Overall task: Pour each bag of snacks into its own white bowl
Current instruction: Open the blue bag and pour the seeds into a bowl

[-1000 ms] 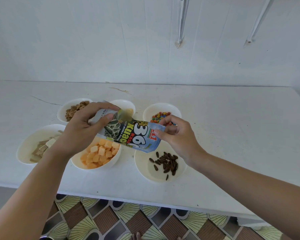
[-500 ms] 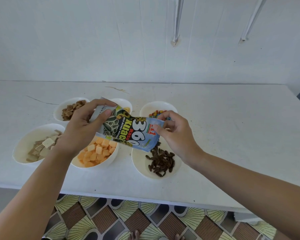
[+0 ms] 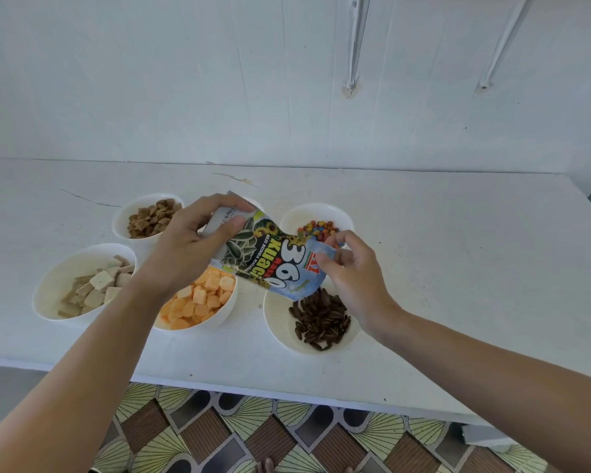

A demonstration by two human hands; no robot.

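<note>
Bag of sunflower seeds [image 3: 270, 264] hangs at mid-frame between both hands. The left hand [image 3: 185, 247] curls its thumb [image 3: 229, 228] and fingers round the bag's raised upper-left end. The right hand [image 3: 352, 271] pinches the edge by the bag's mouth between thumb and forefinger, its other fingers loosely bent. The bag slopes down to the right, with its mouth just above the seed bowl [image 3: 277, 322], where dark striped seeds [image 3: 321, 319] lie heaped. Left of that stands a bowl of orange cubes [image 3: 227, 310], and farther left a bowl of beige wafers [image 3: 48, 291]. Behind are a bowl of brown pieces [image 3: 123, 216] and a bowl of coloured candies [image 3: 307, 213]. All stand on a white table [image 3: 458, 268].
</note>
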